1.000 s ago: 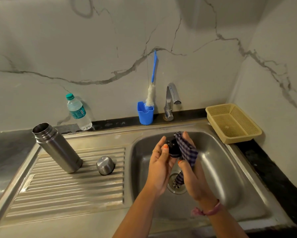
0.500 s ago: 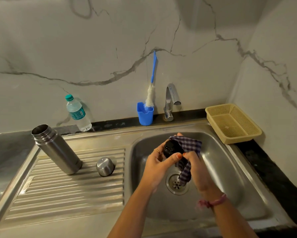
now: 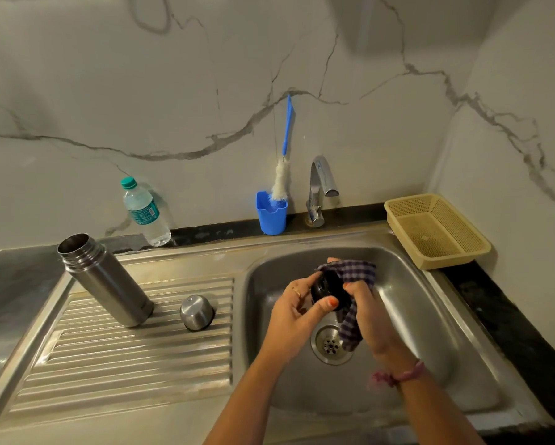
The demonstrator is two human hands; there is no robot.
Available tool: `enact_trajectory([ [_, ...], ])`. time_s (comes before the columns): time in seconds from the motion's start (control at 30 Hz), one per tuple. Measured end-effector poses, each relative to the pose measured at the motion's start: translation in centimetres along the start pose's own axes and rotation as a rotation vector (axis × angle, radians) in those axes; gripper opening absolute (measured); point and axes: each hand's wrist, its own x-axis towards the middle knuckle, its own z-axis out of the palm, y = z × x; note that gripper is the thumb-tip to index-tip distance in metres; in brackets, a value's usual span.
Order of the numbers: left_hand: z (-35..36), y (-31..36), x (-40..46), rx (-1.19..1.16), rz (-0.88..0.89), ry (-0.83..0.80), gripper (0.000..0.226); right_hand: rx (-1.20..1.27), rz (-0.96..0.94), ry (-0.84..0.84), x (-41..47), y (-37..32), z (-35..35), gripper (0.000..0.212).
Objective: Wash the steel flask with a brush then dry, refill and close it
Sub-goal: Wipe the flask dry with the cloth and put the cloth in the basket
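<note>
The steel flask (image 3: 106,281) stands open and uncapped on the ridged draining board (image 3: 125,354). Its steel cup lid (image 3: 196,312) rests upside down beside it. Over the sink basin (image 3: 430,316), my left hand (image 3: 297,319) grips a black stopper (image 3: 329,289). My right hand (image 3: 370,316) presses a blue checked cloth (image 3: 353,277) against the stopper, and the cloth's end hangs toward the drain (image 3: 331,343). The blue-handled bottle brush (image 3: 284,165) stands in a blue cup (image 3: 272,212) at the wall.
A plastic water bottle (image 3: 144,213) with a green cap stands behind the flask. The chrome tap (image 3: 319,191) is off. A yellow mesh basket (image 3: 436,231) sits on the dark counter at the right, by the corner wall.
Both hands have turned the stopper within the cloth; the cloth has shifted from the stopper's right side to over its top, and my left thumb now lies under the stopper.
</note>
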Motion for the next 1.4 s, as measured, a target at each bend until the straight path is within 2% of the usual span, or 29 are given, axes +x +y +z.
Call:
enact_trajectory([
  [0.07,0.0,0.2,0.1,0.144,0.032,0.002,0.038,-0.159,-0.043,-0.061,0.5,-0.1,-0.6,0.039],
  [0.17,0.1,0.5,0.3,0.123,-0.018,0.068,0.036,-0.512,-0.264,-0.089,0.5,0.2,-0.7,0.042],
  [0.23,0.0,0.6,0.3,0.104,-0.028,0.083,0.04,-0.593,-0.383,-0.124,0.3,0.4,-0.8,0.047],
  [0.4,0.2,1.6,-0.2,-0.207,-0.126,0.011,0.028,-0.357,-0.456,-0.229,-0.3,1.1,-2.4,0.055],
  [0.57,1.8,1.9,-0.3,-0.516,-0.261,0.117,0.028,-0.129,-0.318,-0.128,0.5,1.6,-2.5,0.046],
  [0.63,2.3,2.2,-0.1,-0.635,-0.308,0.221,0.027,-0.162,-0.324,-0.054,0.6,1.2,-1.7,0.04],
  [0.73,2.6,3.1,0.6,-0.752,-0.381,0.365,0.037,-0.341,-0.451,-0.034,-0.1,1.2,-0.5,0.038],
  [0.83,2.3,3.4,1.1,-0.687,-0.399,0.387,0.039,-0.547,-0.574,-0.033,-0.5,1.8,-0.3,0.038],
  [1.0,2.9,2.5,0.6,-0.503,-0.389,0.339,0.038,-0.679,-0.485,0.083,1.2,1.4,-0.6,0.03],
  [1.1,2.8,3.1,0.6,-0.505,-0.386,0.345,0.041,-0.714,-0.576,0.114,1.0,1.3,-0.2,0.033],
  [1.2,2.5,3.5,0.9,-0.559,-0.439,0.349,0.045,-0.717,-0.637,0.083,0.1,1.8,-0.2,0.042],
  [1.33,1.5,3.2,1.0,-0.581,-0.487,0.376,0.052,-0.904,-0.724,-0.084,-0.9,2.7,0.3,0.05],
  [1.4,1.5,3.1,0.8,-0.581,-0.485,0.347,0.046,-0.824,-0.644,-0.09,-0.6,2.0,0.6,0.046],
])
